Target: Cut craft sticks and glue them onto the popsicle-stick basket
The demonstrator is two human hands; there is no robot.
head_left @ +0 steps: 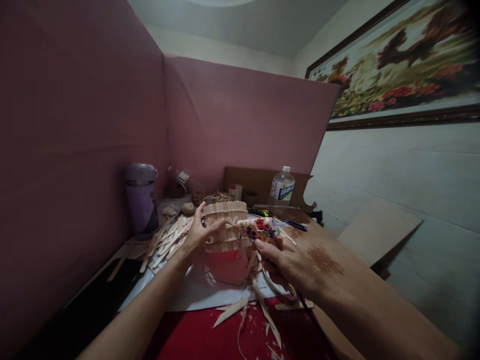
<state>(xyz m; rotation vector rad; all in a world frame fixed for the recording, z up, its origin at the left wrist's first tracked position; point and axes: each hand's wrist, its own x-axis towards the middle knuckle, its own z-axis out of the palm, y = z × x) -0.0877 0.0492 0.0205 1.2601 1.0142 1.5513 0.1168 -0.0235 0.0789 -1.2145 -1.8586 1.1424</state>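
A container faced with upright wooden craft sticks [225, 210] stands in front of me, with a bare reddish section showing at its bottom. My left hand [200, 227] grips its left side, thumb across the front and fingers behind the wall. In my right hand [279, 255] is a glue gun [257, 228] with a floral pattern, its nozzle pointing left at the sticks. A dark cord [309, 312] hangs below that hand. Whether the nozzle touches the container I cannot tell.
Loose craft sticks [174, 240] are piled at left, beside a purple flask [141, 200]. Split sticks [232, 310] lie on the red cloth [187, 335]. A plastic bottle [282, 187], a dark blue pen [296, 225] and a brown stain or shavings [326, 260] are at right.
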